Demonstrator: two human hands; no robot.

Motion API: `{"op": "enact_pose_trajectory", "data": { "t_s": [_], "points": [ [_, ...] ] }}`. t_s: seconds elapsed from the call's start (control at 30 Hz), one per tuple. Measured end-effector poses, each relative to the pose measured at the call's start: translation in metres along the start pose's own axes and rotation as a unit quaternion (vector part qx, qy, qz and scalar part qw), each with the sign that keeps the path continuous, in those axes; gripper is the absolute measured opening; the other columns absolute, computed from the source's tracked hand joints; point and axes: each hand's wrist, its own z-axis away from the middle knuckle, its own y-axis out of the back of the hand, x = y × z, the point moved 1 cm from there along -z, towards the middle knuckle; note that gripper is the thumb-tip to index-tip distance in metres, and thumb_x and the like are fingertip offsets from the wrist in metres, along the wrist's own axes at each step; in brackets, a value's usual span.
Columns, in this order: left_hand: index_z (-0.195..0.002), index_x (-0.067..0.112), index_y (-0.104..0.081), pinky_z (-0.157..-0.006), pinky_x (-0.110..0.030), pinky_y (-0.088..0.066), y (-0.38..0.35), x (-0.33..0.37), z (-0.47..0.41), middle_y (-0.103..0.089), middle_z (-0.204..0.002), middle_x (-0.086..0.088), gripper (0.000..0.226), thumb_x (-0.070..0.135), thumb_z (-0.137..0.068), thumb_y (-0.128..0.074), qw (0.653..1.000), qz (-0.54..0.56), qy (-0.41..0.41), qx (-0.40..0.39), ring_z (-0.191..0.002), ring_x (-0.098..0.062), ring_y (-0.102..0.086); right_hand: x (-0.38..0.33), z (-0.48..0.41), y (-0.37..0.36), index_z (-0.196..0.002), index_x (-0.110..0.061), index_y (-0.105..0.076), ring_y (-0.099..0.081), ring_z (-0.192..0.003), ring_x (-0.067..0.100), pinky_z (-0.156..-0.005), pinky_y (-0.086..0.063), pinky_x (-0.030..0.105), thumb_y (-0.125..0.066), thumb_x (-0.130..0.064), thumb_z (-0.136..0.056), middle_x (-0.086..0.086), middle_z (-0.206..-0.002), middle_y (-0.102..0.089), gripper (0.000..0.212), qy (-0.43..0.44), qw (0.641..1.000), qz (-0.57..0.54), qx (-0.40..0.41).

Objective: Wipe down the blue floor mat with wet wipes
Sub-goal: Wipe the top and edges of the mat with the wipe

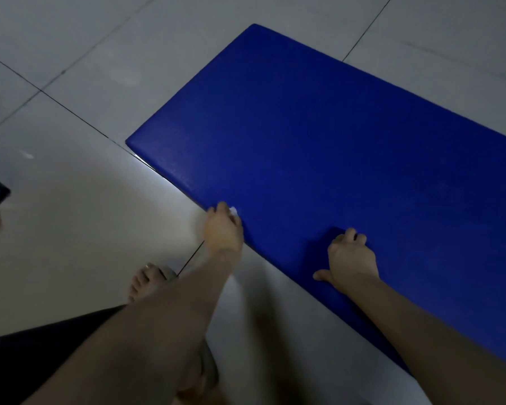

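Your left hand (223,229) pinches a white wet wipe (233,211) at the near edge of the blue floor mat (319,135). Your right hand (351,255) — at 4 o'clock from it — braces on the mat, fingers bent, thumb splayed, holding nothing. The mat lies on the tiled floor (85,200), running from 12 to 4 o'clock.
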Motion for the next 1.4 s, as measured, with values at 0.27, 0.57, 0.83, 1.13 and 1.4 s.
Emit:
{"op": "enact_pose_trajectory", "data": {
  "t_s": [0.27,0.57,0.83,1.13,1.4],
  "points": [
    [-0.115,0.016,-0.058,-0.084,-0.035,-0.05,-0.052,0.043,0.13,-0.053,-0.115,-0.005,0.026,0.034,-0.108,-0.039,0.951,-0.03,-0.271,-0.148,-0.091,-0.017,-0.052,0.0,0.001,0.002,-0.141,0.003,-0.04,-0.045,-0.115,0.03,-0.07,-0.049,0.028,-0.062,-0.083,-0.073,0.018,-0.133,-0.039,0.112,0.001,1.0,-0.008,0.003],
    [-0.126,0.013,-0.057,-0.09,-0.041,-0.053,0.006,-0.002,-0.016,-0.053,-0.125,-0.012,0.026,0.023,-0.105,-0.045,0.974,-0.134,-0.174,-0.06,-0.103,-0.03,-0.062,0.0,0.001,-0.001,-0.141,0.001,-0.042,-0.045,-0.117,0.029,-0.066,-0.046,0.027,-0.06,-0.085,-0.071,0.016,-0.133,-0.039,0.112,0.002,1.0,-0.004,0.001],
    [-0.111,0.014,-0.058,-0.077,-0.033,-0.05,-0.025,0.024,0.061,-0.058,-0.114,-0.007,0.02,0.03,-0.103,-0.049,0.996,-0.014,-0.069,-0.062,-0.089,-0.02,-0.059,0.001,-0.002,0.0,-0.138,-0.001,-0.046,-0.045,-0.115,0.028,-0.064,-0.044,0.027,-0.063,-0.085,-0.07,0.016,-0.132,-0.039,0.11,0.005,1.0,-0.001,0.004],
    [-0.116,0.011,-0.059,-0.081,-0.04,-0.044,-0.044,0.046,0.115,-0.053,-0.114,-0.01,0.02,0.022,-0.105,-0.046,0.895,-0.087,-0.377,-0.221,-0.097,-0.028,-0.055,0.002,-0.001,-0.003,-0.136,0.001,-0.045,-0.045,-0.11,0.027,-0.064,-0.045,0.026,-0.063,-0.082,-0.074,0.016,-0.128,-0.04,0.105,0.002,1.0,-0.007,0.016],
    [-0.121,0.011,-0.057,-0.081,-0.034,-0.049,0.004,0.003,-0.01,-0.057,-0.12,-0.012,0.025,0.028,-0.105,-0.048,0.996,-0.064,-0.045,-0.038,-0.096,-0.026,-0.063,0.003,0.001,-0.006,-0.142,0.0,-0.041,-0.043,-0.115,0.027,-0.067,-0.046,0.027,-0.061,-0.085,-0.071,0.015,-0.133,-0.038,0.112,0.005,1.0,-0.014,0.016]
  ]
}}
